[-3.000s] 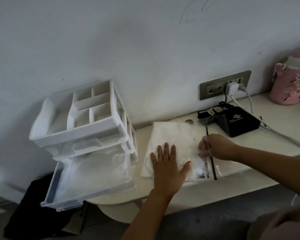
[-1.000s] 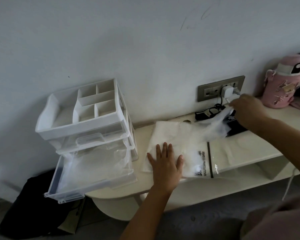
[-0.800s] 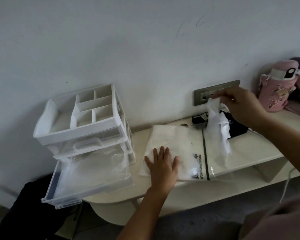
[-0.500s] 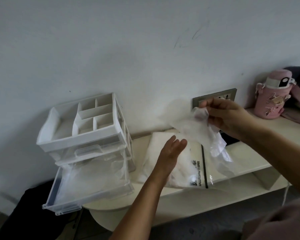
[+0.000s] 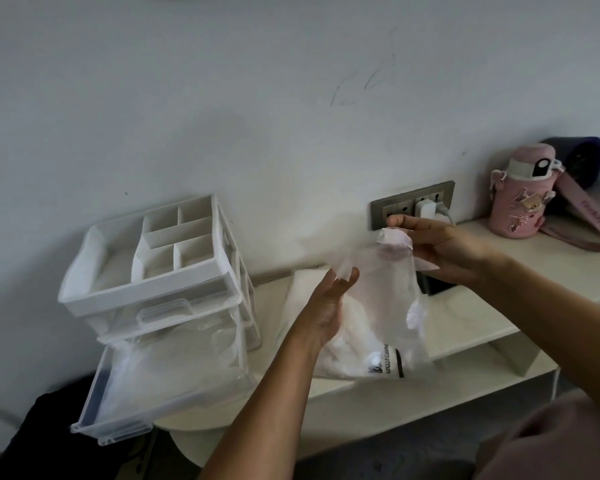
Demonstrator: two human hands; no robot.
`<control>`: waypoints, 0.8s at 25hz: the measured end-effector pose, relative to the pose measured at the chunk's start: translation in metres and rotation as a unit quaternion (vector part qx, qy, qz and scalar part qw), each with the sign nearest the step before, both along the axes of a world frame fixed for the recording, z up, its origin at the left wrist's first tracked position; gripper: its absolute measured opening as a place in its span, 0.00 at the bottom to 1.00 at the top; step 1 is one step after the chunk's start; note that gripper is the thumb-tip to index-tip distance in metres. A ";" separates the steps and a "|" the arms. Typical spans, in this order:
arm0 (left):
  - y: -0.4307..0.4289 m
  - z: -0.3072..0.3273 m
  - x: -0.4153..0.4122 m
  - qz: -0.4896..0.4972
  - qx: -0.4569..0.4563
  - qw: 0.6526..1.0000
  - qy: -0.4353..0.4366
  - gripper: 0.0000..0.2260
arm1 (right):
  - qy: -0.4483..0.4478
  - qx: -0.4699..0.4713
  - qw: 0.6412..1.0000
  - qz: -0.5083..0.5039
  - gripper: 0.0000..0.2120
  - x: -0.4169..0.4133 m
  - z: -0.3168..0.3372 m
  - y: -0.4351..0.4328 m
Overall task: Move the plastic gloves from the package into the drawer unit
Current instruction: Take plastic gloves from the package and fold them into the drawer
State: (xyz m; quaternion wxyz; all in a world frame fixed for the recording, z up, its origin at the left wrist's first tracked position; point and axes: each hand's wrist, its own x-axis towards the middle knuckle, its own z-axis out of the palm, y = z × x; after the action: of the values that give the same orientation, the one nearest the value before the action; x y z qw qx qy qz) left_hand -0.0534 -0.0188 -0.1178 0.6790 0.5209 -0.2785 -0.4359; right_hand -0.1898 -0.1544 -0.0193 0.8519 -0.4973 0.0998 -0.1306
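Forearms (image 5: 264,403) bare; pinkish garment (image 5: 548,441), possibly trousers (blurred corner).

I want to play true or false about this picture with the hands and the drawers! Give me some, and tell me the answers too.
1. The right hand and the left hand hold a plastic glove between them. True.
2. The bottom drawer of the drawer unit is pushed shut. False: it is pulled out.
3. A pink bottle stands by the wall. True.
4. Nothing is plugged into the wall socket. False: a white charger sits in it.
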 end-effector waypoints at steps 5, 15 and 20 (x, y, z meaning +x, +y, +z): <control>-0.005 -0.001 0.001 0.050 0.026 0.998 0.011 0.12 | 0.059 -0.011 0.996 -0.060 0.16 0.004 -0.012 -0.022; -0.005 -0.006 -0.008 0.179 0.280 0.933 -0.142 0.21 | 0.236 -0.596 0.763 -0.083 0.12 0.017 -0.046 0.001; -0.001 -0.005 -0.010 0.219 0.292 0.917 -0.159 0.25 | 0.334 -0.697 0.618 0.144 0.35 0.021 -0.082 0.018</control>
State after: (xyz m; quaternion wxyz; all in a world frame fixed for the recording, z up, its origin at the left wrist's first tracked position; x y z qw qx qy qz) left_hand -0.0631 -0.0194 -0.1227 0.5226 0.8061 -0.1218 -0.2495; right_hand -0.1684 -0.1367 -0.1010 0.1660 -0.9590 0.1833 0.1385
